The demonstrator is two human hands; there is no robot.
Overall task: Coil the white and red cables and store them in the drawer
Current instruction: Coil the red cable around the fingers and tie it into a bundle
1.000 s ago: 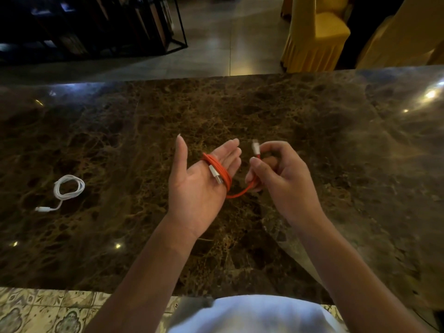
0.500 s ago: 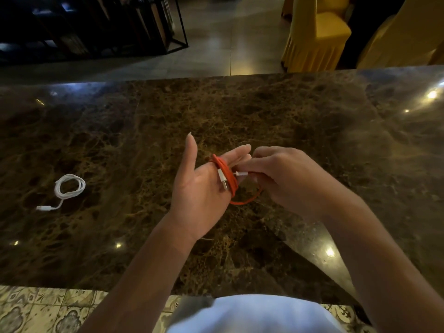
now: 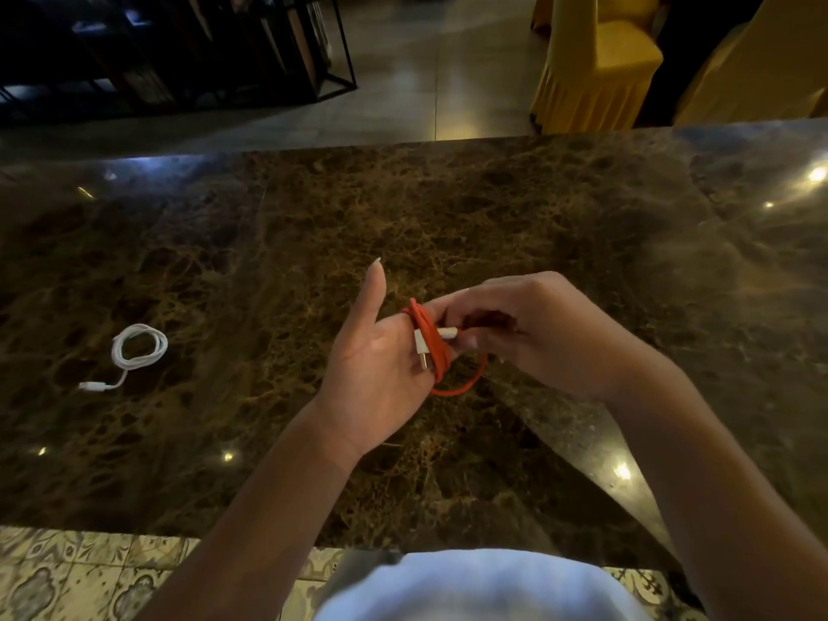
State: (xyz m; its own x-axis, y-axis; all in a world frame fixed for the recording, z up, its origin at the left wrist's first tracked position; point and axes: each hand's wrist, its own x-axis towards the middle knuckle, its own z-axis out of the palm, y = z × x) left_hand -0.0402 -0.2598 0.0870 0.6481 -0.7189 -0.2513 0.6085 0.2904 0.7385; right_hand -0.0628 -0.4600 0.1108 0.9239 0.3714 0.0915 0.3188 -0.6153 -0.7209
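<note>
Red cable (image 3: 432, 347) wound round straight fingers of left hand (image 3: 381, 365) above desk (image 3: 582, 226); right hand (image 3: 528, 333) pinches its plug end: tuck it snugly through the loops, keeping tension.

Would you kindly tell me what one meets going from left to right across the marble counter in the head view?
White cable, coiled on the marble counter → left hand, open with its fingers straight → red cable, wrapped around the left hand's fingers → right hand, pinching the red cable's white plug.
</note>
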